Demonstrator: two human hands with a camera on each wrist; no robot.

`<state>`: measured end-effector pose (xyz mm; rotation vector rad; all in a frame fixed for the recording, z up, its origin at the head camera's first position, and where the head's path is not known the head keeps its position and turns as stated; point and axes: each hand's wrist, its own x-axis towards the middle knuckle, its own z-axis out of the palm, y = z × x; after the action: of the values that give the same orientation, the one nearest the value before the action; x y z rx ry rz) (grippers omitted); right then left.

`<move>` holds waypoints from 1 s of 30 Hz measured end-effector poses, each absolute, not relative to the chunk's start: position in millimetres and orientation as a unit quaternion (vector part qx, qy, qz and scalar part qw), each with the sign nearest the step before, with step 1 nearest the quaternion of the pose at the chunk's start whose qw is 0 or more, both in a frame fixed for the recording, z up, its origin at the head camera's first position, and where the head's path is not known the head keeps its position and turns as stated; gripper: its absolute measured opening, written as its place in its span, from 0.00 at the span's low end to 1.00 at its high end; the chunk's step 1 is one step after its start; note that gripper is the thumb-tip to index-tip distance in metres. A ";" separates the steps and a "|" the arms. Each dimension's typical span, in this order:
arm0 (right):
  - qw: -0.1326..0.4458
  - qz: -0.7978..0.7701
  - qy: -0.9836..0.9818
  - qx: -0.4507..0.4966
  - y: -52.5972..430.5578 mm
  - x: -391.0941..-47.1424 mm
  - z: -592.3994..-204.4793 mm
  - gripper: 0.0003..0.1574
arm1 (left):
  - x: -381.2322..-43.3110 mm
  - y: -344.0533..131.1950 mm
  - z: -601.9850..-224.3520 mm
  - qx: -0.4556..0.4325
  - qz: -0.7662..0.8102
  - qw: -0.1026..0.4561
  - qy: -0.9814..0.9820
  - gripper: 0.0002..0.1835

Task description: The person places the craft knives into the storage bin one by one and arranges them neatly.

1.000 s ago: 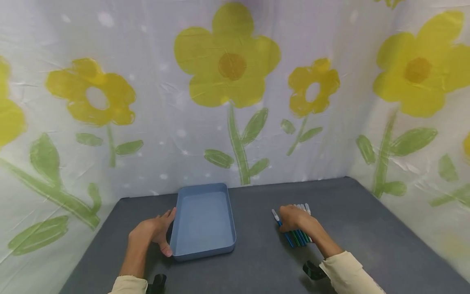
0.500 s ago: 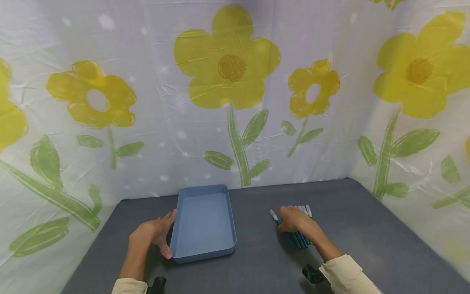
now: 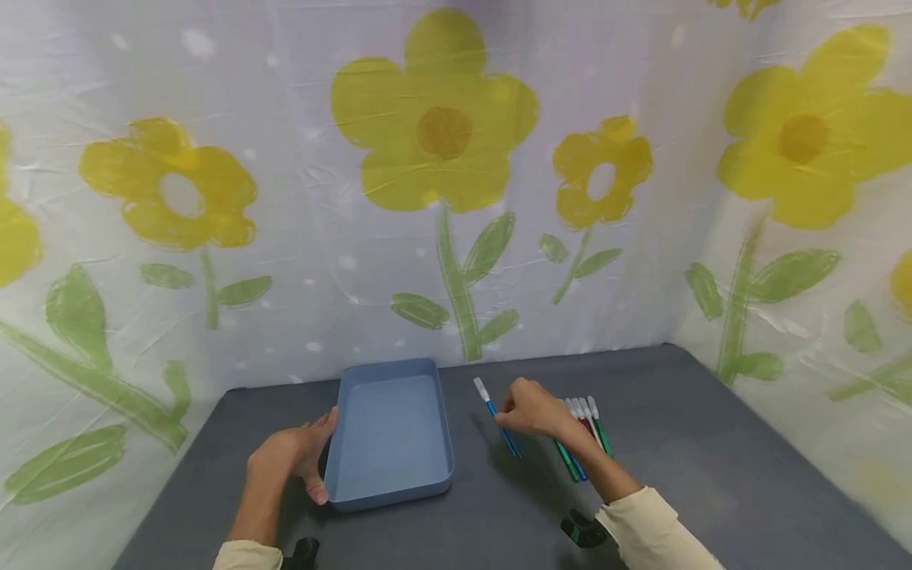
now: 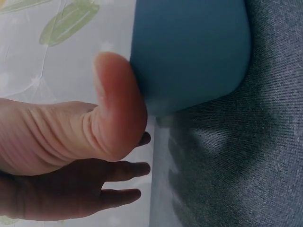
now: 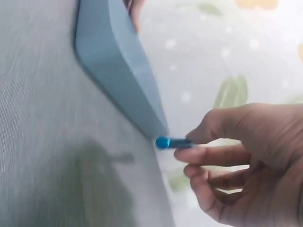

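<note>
A blue marker [image 3: 492, 406] with a whitish cap is pinched between thumb and fingers of my right hand [image 3: 534, 409]. In the right wrist view its round blue end [image 5: 163, 143] points out past the fingertips, above the table. My left hand [image 3: 294, 455] is at the left side of a shallow blue tray [image 3: 450, 467], fingers spread. The left wrist view shows the thumb [image 4: 118, 109] against the tray's wall [image 4: 199, 56], with the other fingers extended. Several more markers [image 3: 602, 431], green, blue and red with pale caps, lie in a row, partly behind my right forearm.
The dark grey table [image 3: 492, 522] carries the tray and the markers. Behind it and at its sides hangs a pale curtain [image 3: 321, 261] with yellow flowers. Dark wrist devices [image 3: 584, 528] sit by the sleeve cuffs.
My right hand has lifted the blue marker from the row and moved left with it toward the tray. The other markers show more now. My left hand stays at the tray.
</note>
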<state>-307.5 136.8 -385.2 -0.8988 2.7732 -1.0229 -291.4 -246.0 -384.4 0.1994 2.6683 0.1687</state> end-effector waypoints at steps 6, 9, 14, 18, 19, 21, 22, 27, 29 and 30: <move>0.038 -0.355 0.888 -0.289 94.1 -311.5 -383.9 0.31 | -292.0 -256.0 -385.3 0.083 0.104 0.233 0.963 0.78; 0.049 -0.362 0.884 -0.291 75.5 -310.8 -386.1 0.32 | -292.8 -256.1 -386.1 0.093 0.101 0.234 0.963 0.78; 0.060 -0.373 0.879 -0.289 52.1 -306.9 -392.8 0.31 | -304.5 -259.0 -398.8 0.095 0.079 0.246 0.961 0.82; 0.064 -0.391 0.878 -0.269 35.0 -302.4 -399.9 0.29 | -336.7 -284.1 -441.8 0.096 0.073 0.253 0.960 0.90; 0.065 -0.396 0.877 -0.265 30.6 -300.6 -401.2 0.28 | -345.5 -291.4 -453.7 0.097 0.072 0.254 0.960 0.91; 0.071 -0.408 0.873 -0.259 22.8 -297.4 -403.9 0.28 | -356.3 -301.7 -468.9 0.104 0.066 0.255 0.959 0.91; 0.075 -0.415 0.870 -0.257 19.9 -296.0 -404.4 0.28 | -360.8 -305.9 -473.3 0.110 0.062 0.257 0.958 0.91; 0.088 -0.432 0.864 -0.245 12.2 -293.9 -404.3 0.32 | -376.6 -313.1 -484.1 0.121 0.047 0.254 0.959 0.92; 0.091 -0.436 0.863 -0.240 10.2 -294.0 -403.6 0.30 | -378.1 -313.3 -484.7 0.124 0.047 0.252 0.959 0.91; 0.091 -0.439 0.861 -0.239 8.9 -294.4 -404.0 0.29 | -378.4 -313.8 -484.2 0.123 0.037 0.253 0.959 0.92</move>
<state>-294.4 8.9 -404.0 -0.7089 2.5597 -1.3060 -378.4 -313.8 -484.2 0.3342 2.6073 0.1019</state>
